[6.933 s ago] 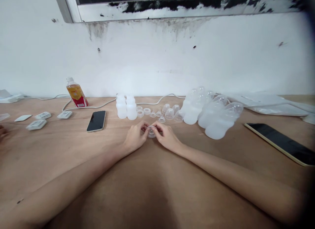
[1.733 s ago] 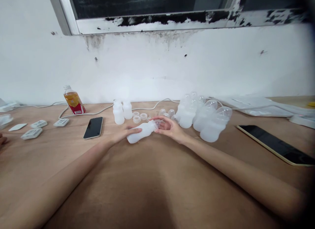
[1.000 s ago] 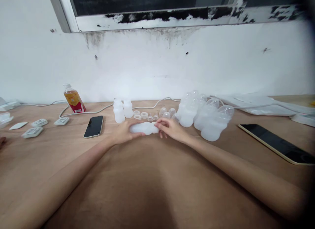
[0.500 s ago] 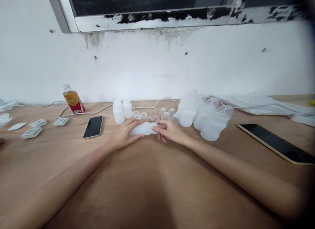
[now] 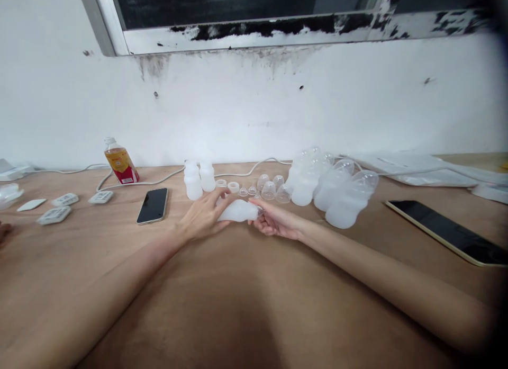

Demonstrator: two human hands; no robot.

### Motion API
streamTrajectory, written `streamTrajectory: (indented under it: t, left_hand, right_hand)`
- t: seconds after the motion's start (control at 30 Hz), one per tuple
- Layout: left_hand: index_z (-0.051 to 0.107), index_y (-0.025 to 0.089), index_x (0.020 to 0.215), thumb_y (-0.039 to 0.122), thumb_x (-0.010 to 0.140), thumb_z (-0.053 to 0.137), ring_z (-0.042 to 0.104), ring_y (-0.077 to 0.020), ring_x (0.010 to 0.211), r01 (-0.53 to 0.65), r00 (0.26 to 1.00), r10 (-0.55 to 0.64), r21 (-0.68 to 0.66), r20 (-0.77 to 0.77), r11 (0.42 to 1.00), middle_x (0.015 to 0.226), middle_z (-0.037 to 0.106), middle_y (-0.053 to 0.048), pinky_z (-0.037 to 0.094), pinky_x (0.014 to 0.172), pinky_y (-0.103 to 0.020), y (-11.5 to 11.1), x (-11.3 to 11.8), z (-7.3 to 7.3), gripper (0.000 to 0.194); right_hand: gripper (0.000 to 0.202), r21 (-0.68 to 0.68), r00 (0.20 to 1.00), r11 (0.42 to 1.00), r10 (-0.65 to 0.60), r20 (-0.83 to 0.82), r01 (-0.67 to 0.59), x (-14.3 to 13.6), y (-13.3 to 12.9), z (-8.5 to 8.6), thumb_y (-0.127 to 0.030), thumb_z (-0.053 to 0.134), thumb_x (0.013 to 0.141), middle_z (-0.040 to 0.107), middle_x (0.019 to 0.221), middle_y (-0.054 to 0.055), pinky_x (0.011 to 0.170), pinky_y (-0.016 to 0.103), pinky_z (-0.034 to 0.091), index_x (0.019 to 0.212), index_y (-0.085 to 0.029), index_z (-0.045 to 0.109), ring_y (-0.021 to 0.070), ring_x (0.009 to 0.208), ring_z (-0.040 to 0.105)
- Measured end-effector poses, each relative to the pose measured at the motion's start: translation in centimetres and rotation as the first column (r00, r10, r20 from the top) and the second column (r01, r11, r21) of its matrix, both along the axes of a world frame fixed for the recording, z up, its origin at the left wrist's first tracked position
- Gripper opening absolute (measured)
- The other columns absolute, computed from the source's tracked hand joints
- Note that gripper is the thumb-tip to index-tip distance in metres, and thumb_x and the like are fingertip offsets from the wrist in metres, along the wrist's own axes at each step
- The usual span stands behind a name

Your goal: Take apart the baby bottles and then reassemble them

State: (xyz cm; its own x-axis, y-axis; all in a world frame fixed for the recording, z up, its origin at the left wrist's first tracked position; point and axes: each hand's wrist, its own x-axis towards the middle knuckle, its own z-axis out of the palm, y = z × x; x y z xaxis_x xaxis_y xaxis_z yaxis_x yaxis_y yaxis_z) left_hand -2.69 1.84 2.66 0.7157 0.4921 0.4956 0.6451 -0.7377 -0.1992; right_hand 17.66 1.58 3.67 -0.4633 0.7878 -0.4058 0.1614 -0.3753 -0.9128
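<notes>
A frosted white baby bottle (image 5: pixel 239 211) lies sideways between my hands, just above the wooden table. My left hand (image 5: pixel 208 210) is closed around its base end. At the neck end, my right hand (image 5: pixel 274 218) pinches the bottle's top, where a small clear nipple partly shows between the fingers. Right behind my hands are white collar rings (image 5: pixel 233 187), two small clear nipples (image 5: pixel 251 190) and several clear dome caps (image 5: pixel 269 189). Two open bottles (image 5: pixel 193 182) stand behind my left hand. Several capped bottles (image 5: pixel 304 179) stand in a group beyond my right hand.
A phone (image 5: pixel 152 205) and a drink bottle (image 5: pixel 121 161) are at the left, near small labelled packs (image 5: pixel 54 215). A larger dark device (image 5: pixel 444 231) lies at the right. A white cable (image 5: pixel 250 170) runs along the wall. Part of another person's hand (image 5: pixel 3 230) shows at the far left edge.
The bottle has shifted slightly right. My left fingers have risen and bent over its base, and my right hand has turned, its curled fingers now under the neck end.
</notes>
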Motion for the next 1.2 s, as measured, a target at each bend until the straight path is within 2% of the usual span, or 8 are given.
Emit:
streamTrajectory:
  t: [0.17, 0.47, 0.53, 0.63, 0.73, 0.97, 1.1, 1.2]
  left_hand:
    - [0.032, 0.015, 0.122, 0.044, 0.077, 0.040, 0.051, -0.0257, 0.095, -0.009, 0.994, -0.016, -0.227, -0.110, 0.974, 0.113, 0.051, -0.013, 0.038, 0.080, -0.037, 0.0, 0.2, 0.6, 0.054]
    - [0.033, 0.013, 0.121, 0.040, 0.080, 0.037, 0.049, -0.0251, 0.099, -0.049, 0.996, 0.054, -0.073, 0.070, 0.996, 0.114, 0.050, -0.014, 0.033, 0.080, -0.036, -0.1, 0.7, -1.4, 0.050]
    - [0.033, 0.012, 0.121, 0.043, 0.079, 0.039, 0.050, -0.0252, 0.096, -0.083, 0.986, 0.096, -0.100, 0.137, 0.992, 0.113, 0.051, -0.014, 0.035, 0.079, -0.036, 0.1, 0.6, -1.9, 0.053]
    - [0.033, 0.015, 0.121, 0.046, 0.077, 0.040, 0.051, -0.0254, 0.094, -0.132, 0.962, 0.172, -0.190, 0.211, 0.973, 0.110, 0.053, -0.012, 0.038, 0.079, -0.038, 0.3, 0.4, -2.3, 0.055]
    - [0.034, 0.017, 0.121, 0.046, 0.076, 0.041, 0.051, -0.0256, 0.096, -0.134, 0.947, 0.200, -0.255, 0.251, 0.957, 0.107, 0.055, -0.011, 0.038, 0.081, -0.039, 0.3, 0.3, -2.4, 0.055]
    - [0.034, 0.017, 0.120, 0.046, 0.075, 0.044, 0.049, -0.0262, 0.100, -0.131, 0.925, 0.231, -0.318, 0.302, 0.939, 0.110, 0.053, -0.011, 0.038, 0.083, -0.039, 0.3, 0.4, -2.4, 0.055]
    - [0.034, 0.017, 0.121, 0.046, 0.075, 0.043, 0.048, -0.0261, 0.103, -0.119, 0.903, 0.253, -0.363, 0.348, 0.924, 0.114, 0.051, -0.011, 0.037, 0.085, -0.039, 0.5, 0.3, -2.5, 0.055]
    - [0.034, 0.017, 0.119, 0.046, 0.074, 0.045, 0.048, -0.0251, 0.103, -0.087, 0.882, 0.251, -0.386, 0.400, 0.918, 0.115, 0.050, -0.010, 0.038, 0.084, -0.037, 0.7, 0.3, -2.6, 0.054]
  right_hand:
    - [0.040, 0.227, 0.994, 0.974, -0.029, 0.110, 0.003, -0.4, -0.4, -1.0, -0.050, 0.040, 0.076, 0.051, 0.045, 0.000, 0.029, 0.013, 0.027, 0.062, -0.013, 0.047, 0.0038, 0.033, 0.042]
    - [0.047, 0.267, 0.924, 0.937, 0.119, 0.364, -0.225, 1.5, 0.5, 1.8, -0.059, 0.032, 0.075, 0.059, 0.065, 0.005, 0.034, 0.017, 0.032, 0.086, -0.017, 0.049, 0.0100, 0.049, 0.052]
    - [0.054, 0.494, 0.799, 0.850, -0.165, 0.578, -0.182, 2.6, 1.4, 2.5, -0.058, 0.020, 0.079, 0.061, 0.073, 0.010, 0.043, 0.023, 0.038, 0.092, -0.015, 0.049, 0.0162, 0.059, 0.057]
    - [0.051, 0.724, 0.408, 0.648, -0.610, 0.679, -0.236, 4.2, 2.5, 2.3, -0.049, 0.023, 0.082, 0.060, 0.082, 0.018, 0.058, 0.032, 0.041, 0.103, -0.008, 0.046, 0.0270, 0.076, 0.058]
    - [0.045, 0.658, 0.214, 0.685, -0.625, 0.751, -0.312, 5.1, 3.2, 1.1, -0.040, 0.031, 0.082, 0.059, 0.087, 0.022, 0.060, 0.035, 0.040, 0.108, -0.005, 0.042, 0.0320, 0.081, 0.057]
    - [0.042, 0.612, 0.158, 0.675, -0.608, 0.778, -0.412, 4.8, 3.1, -0.1, -0.042, 0.030, 0.082, 0.056, 0.093, 0.021, 0.064, 0.037, 0.041, 0.103, -0.009, 0.047, 0.0309, 0.084, 0.056]
    - [0.053, 0.549, 0.261, 0.712, -0.484, 0.835, -0.437, 3.5, 2.1, -0.3, -0.055, 0.029, 0.078, 0.057, 0.089, 0.020, 0.060, 0.037, 0.040, 0.102, -0.011, 0.047, 0.0315, 0.079, 0.057]
    - [0.053, 0.576, 0.400, 0.638, -0.417, 0.816, -0.511, 2.2, 1.0, -1.0, -0.059, 0.032, 0.074, 0.059, 0.081, 0.015, 0.056, 0.033, 0.039, 0.102, -0.014, 0.044, 0.0279, 0.072, 0.057]
